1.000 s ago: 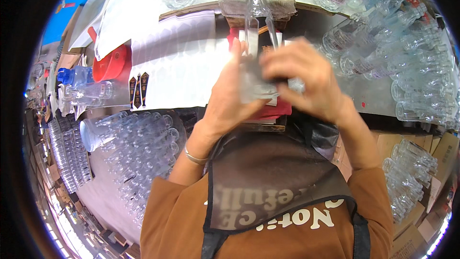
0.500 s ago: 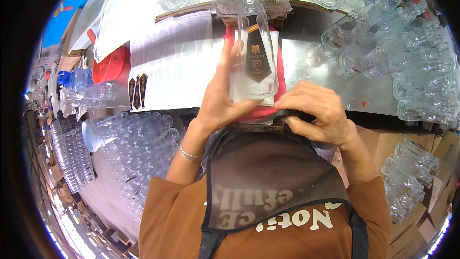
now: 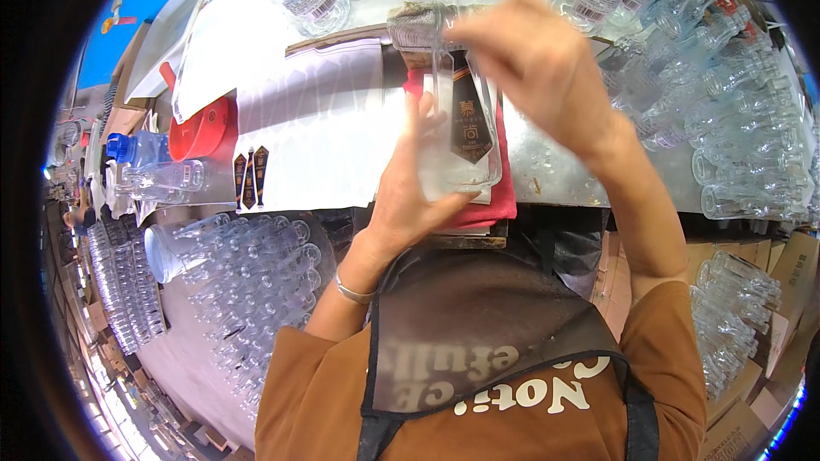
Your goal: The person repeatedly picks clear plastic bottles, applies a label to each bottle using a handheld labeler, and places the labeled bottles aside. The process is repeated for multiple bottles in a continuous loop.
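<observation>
A clear glass bottle lies with its neck pointing away on a padded rest with red cloth. Its front bears a dark pointed label with an orange stripe and gold marks. My left hand holds the bottle along its left side, thumb across the base end. Over the bottle's neck and shoulder hovers my right hand, fingers curled and smeared by motion. Its fingertips overlap the neck; whether they grip it I cannot tell. A rolled grey cloth supports the neck.
Left of the rest lies a white label sheet with several dark labels at its corner. A red bowl and a blue-capped bottle stand farther left. Glass bottles crowd the back, right and lower left.
My right hand has moved from the bottle's base end, where it was at a dark edge, up and away to the neck. My left hand stays on the bottle.
</observation>
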A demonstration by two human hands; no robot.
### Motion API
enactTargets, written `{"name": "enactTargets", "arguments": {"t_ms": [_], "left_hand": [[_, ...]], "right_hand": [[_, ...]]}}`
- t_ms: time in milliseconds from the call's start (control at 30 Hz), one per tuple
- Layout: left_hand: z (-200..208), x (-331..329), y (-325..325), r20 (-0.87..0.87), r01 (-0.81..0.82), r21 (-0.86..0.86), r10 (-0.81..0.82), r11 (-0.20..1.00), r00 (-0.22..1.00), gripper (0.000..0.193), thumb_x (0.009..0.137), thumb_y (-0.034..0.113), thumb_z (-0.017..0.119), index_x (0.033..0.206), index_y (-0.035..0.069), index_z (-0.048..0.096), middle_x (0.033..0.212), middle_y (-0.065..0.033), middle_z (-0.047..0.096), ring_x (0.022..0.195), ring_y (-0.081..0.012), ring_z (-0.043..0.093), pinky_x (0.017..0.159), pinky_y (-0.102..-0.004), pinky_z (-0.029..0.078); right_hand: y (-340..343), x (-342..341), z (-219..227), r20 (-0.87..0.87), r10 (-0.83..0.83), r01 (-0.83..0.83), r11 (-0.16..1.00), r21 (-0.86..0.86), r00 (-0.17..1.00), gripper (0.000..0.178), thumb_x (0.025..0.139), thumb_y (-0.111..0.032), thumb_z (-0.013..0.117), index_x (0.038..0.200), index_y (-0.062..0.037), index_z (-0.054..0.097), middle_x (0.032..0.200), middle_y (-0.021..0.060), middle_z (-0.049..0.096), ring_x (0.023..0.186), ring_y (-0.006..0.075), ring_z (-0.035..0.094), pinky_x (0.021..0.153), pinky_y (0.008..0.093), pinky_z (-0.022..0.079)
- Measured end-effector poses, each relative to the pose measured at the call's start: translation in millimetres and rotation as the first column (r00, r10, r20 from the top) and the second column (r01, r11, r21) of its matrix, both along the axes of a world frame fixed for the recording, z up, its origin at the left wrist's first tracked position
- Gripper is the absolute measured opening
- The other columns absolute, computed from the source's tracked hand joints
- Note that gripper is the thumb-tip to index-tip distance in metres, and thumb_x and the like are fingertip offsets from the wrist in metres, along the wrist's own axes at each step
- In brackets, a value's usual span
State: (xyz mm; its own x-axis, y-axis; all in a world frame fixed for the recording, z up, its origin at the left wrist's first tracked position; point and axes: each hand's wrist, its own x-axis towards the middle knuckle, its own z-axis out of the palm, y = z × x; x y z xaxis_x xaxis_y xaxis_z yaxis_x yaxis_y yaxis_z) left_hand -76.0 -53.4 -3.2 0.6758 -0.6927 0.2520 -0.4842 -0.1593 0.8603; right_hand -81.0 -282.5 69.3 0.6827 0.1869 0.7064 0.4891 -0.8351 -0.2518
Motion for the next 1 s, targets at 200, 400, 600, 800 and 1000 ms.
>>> {"name": "enactTargets", "arguments": {"t_ms": [200,400,600,800,1000], "left_hand": [[-1,-5,-7,0.219,-0.077,-0.047,0.085,0.996,0.972,0.114,0.071,0.023,0.089,0.155,-0.008,0.019,0.155,-0.0302,0.035,0.138,-0.0436,0.044,0.111,-0.0456,0.039],[16,-8,-11,0.378,-0.101,0.142,0.040,0.985,0.925,0.127,0.061,0.010,0.091,0.158,-0.002,0.011,0.161,-0.0290,0.022,0.144,-0.0454,0.033,0.117,-0.0466,0.033],[5,-14,-13,0.242,-0.149,0.058,0.130,0.987,0.962,0.127,0.064,0.007,0.090,0.158,-0.003,0.005,0.160,-0.0289,0.026,0.141,-0.0408,0.042,0.111,-0.0468,0.042],[2,-15,-14,0.281,-0.188,-0.032,0.189,0.982,0.941,0.114,0.068,0.011,0.088,0.155,-0.008,0.017,0.139,-0.0288,0.050,0.127,-0.0424,0.054,0.102,-0.0435,0.048],[1,-13,-11,0.351,-0.159,-0.014,0.153,0.987,0.924,0.102,0.068,0.009,0.085,0.151,-0.008,0.028,0.146,-0.0294,0.044,0.128,-0.0427,0.052,0.104,-0.0437,0.046]], "right_hand": [[30,-86,10,-0.467,0.410,-0.249,0.895,0.369,0.783,0.033,0.080,-0.002,0.074,0.113,-0.0029,0.069,0.095,0.0090,0.067,0.083,0.0234,0.064,0.075,0.0347,0.054],[0,-87,-18,-0.512,0.330,0.352,0.438,0.827,0.793,0.024,0.095,-0.002,0.060,0.118,0.0007,0.066,0.105,0.0016,0.067,0.093,0.0087,0.060,0.086,0.0247,0.050],[10,-32,-8,-0.127,0.027,0.026,0.915,0.402,0.992,0.026,0.088,0.000,0.067,0.114,-0.0031,0.069,0.106,0.0068,0.071,0.093,0.0201,0.066,0.084,0.0308,0.053],[16,-31,-9,-0.057,0.092,-0.090,0.996,0.029,0.994,0.023,0.073,-0.001,0.070,0.095,-0.0051,0.067,0.094,0.0060,0.068,0.091,0.0261,0.063,0.080,0.0371,0.053],[35,-80,5,-0.422,0.406,-0.294,0.906,0.306,0.811,0.032,0.074,0.004,0.072,0.105,-0.0030,0.069,0.096,0.0111,0.070,0.086,0.0290,0.066,0.076,0.0383,0.055]]}}
